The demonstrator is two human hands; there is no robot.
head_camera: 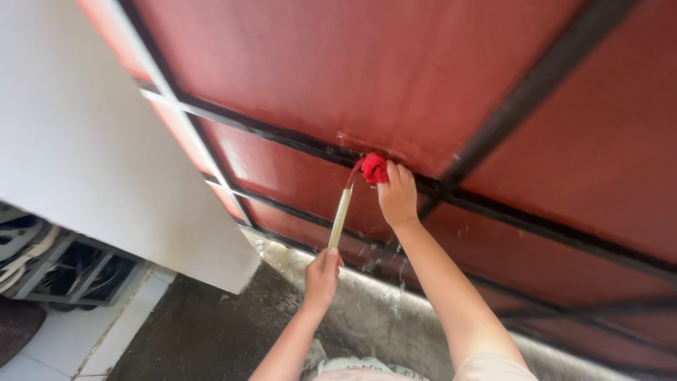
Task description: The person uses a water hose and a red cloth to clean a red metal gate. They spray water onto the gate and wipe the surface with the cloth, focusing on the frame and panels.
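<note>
One red cloth [374, 168] squeezed in right hand [398, 199] on gate [395, 77]; one stick [340, 217] gripped by left hand [322, 277], at 7 o'clock.

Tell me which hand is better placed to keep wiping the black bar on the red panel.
Right, probably. The right hand already presses the red cloth on the black bar. The left hand is lower, gripping the end of a pale stick.
</note>
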